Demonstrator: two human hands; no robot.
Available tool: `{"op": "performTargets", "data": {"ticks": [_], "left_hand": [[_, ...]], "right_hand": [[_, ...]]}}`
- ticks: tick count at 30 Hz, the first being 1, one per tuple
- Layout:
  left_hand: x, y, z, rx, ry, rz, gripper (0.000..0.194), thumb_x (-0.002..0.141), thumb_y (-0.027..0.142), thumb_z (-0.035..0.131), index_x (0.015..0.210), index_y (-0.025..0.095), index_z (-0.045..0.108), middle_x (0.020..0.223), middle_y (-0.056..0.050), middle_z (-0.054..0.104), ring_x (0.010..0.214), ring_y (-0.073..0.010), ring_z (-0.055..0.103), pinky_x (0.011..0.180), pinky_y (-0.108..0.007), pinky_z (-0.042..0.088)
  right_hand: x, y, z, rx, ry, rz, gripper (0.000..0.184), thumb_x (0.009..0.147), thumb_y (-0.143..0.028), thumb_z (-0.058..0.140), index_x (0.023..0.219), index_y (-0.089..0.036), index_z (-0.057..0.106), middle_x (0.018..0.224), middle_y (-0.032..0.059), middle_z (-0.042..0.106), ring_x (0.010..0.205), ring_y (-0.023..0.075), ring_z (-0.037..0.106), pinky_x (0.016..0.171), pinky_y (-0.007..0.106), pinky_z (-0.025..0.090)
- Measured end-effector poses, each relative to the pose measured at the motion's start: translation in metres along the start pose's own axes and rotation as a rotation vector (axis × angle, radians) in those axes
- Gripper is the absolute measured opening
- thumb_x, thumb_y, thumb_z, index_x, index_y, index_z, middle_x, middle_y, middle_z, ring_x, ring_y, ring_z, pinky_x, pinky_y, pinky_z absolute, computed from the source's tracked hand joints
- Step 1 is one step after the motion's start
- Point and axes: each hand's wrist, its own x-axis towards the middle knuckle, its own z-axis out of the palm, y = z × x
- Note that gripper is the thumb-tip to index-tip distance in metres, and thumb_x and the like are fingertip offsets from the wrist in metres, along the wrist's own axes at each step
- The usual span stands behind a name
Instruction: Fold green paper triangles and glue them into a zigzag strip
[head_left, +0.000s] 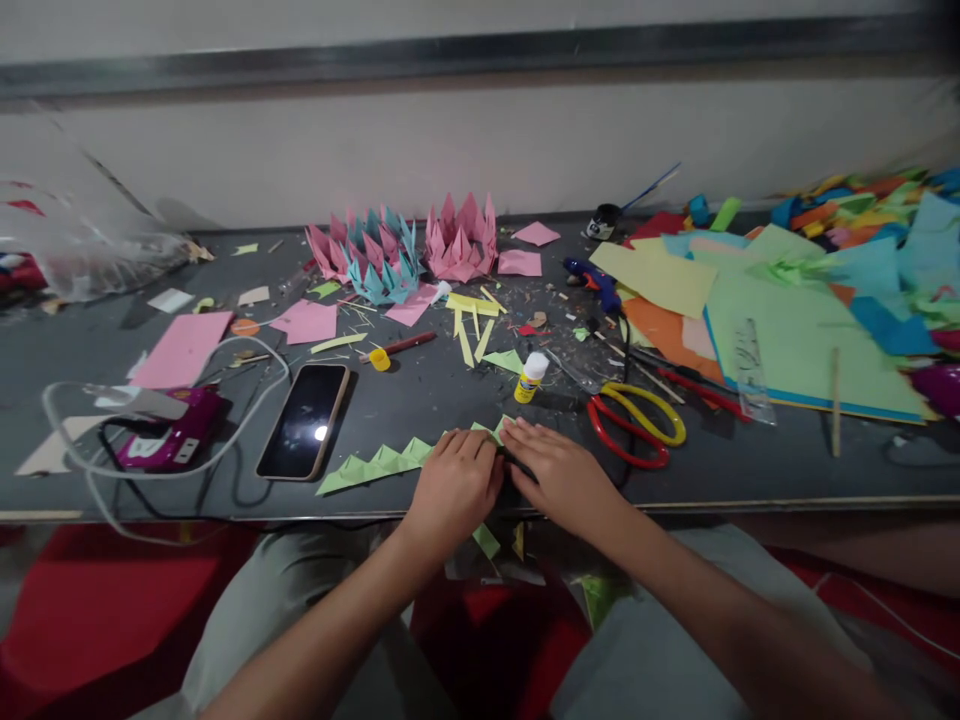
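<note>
A light green folded paper strip (382, 463) with a row of pointed triangles lies near the table's front edge. My left hand (456, 474) has its fingers curled over the right part of the strip. My right hand (553, 468) is close beside it, fingers together over the strip's right end. Both hands press the paper against the table, and they hide that end of it. Just beyond them stands a glue stick (531, 378) with a white top and yellow label. A pair of scissors (634, 427) with red and yellow handles lies right of my right hand.
A phone (304, 422) and a purple power adapter (175, 428) with looped cables lie left. Pink and blue folded-paper crowns (461, 240) stand at the back. A glue gun (596, 285) lies beyond the scissors. Coloured paper sheets (810, 330) pile up right.
</note>
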Motion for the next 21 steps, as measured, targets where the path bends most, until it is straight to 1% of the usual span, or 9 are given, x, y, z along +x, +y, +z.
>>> {"op": "performTargets", "data": {"ticks": [4, 6, 9, 13, 16, 19, 21], "left_hand": [[-0.004, 0.006, 0.0, 0.029, 0.023, -0.01, 0.016, 0.082, 0.015, 0.049, 0.094, 0.012, 0.059, 0.101, -0.01, 0.064, 0.093, -0.0236, 0.059, 0.088, -0.041, 0.043], [-0.007, 0.01, 0.001, 0.02, 0.04, 0.007, 0.017, 0.082, 0.015, 0.048, 0.095, 0.012, 0.06, 0.105, -0.01, 0.064, 0.097, -0.0237, 0.058, 0.091, -0.04, 0.041], [-0.012, 0.017, 0.004, 0.01, 0.077, 0.039, 0.022, 0.082, 0.014, 0.046, 0.098, 0.011, 0.06, 0.107, -0.01, 0.064, 0.099, -0.023, 0.058, 0.092, -0.039, 0.04], [-0.018, 0.022, 0.008, 0.0, 0.13, 0.068, 0.022, 0.083, 0.016, 0.045, 0.098, 0.01, 0.061, 0.102, -0.011, 0.066, 0.099, -0.0234, 0.058, 0.093, -0.04, 0.038], [-0.021, 0.024, 0.009, -0.02, 0.158, 0.106, 0.023, 0.083, 0.015, 0.045, 0.098, 0.009, 0.061, 0.098, -0.01, 0.067, 0.096, -0.0226, 0.059, 0.09, -0.039, 0.041], [-0.022, 0.025, 0.007, -0.051, 0.159, 0.13, 0.021, 0.083, 0.015, 0.044, 0.094, 0.012, 0.062, 0.091, -0.009, 0.067, 0.089, -0.0208, 0.061, 0.083, -0.037, 0.045], [-0.023, 0.027, 0.005, -0.081, 0.138, 0.157, 0.019, 0.084, 0.015, 0.044, 0.089, 0.013, 0.062, 0.087, -0.008, 0.067, 0.087, -0.0205, 0.061, 0.081, -0.036, 0.046]], "right_hand": [[0.001, 0.0, -0.003, 0.012, -0.025, 0.007, 0.041, 0.083, -0.017, 0.041, 0.121, -0.012, 0.055, 0.126, 0.0107, 0.054, 0.117, 0.0197, 0.05, 0.098, 0.036, 0.042], [0.002, -0.001, -0.003, 0.019, -0.037, 0.007, 0.041, 0.083, -0.016, 0.04, 0.12, -0.01, 0.056, 0.125, 0.0115, 0.054, 0.116, 0.0199, 0.051, 0.098, 0.036, 0.043], [0.002, 0.0, -0.004, 0.032, -0.036, 0.006, 0.04, 0.084, -0.015, 0.038, 0.119, -0.008, 0.057, 0.125, 0.0118, 0.054, 0.116, 0.0201, 0.051, 0.098, 0.036, 0.042], [0.002, 0.002, -0.003, 0.07, 0.002, 0.001, 0.039, 0.084, -0.015, 0.038, 0.118, -0.013, 0.058, 0.123, 0.0093, 0.056, 0.115, 0.0186, 0.052, 0.097, 0.034, 0.044], [0.003, 0.005, -0.001, 0.097, 0.032, 0.013, 0.038, 0.084, -0.014, 0.038, 0.116, -0.014, 0.059, 0.12, 0.0081, 0.059, 0.112, 0.0179, 0.054, 0.095, 0.034, 0.046], [0.004, 0.006, 0.0, 0.115, 0.061, 0.014, 0.036, 0.084, -0.014, 0.039, 0.112, -0.014, 0.061, 0.118, 0.0076, 0.061, 0.11, 0.018, 0.056, 0.093, 0.033, 0.047], [0.004, 0.006, -0.002, 0.132, 0.112, 0.008, 0.033, 0.085, -0.015, 0.04, 0.107, -0.015, 0.064, 0.115, 0.0065, 0.063, 0.108, 0.0173, 0.058, 0.091, 0.032, 0.047]]}}
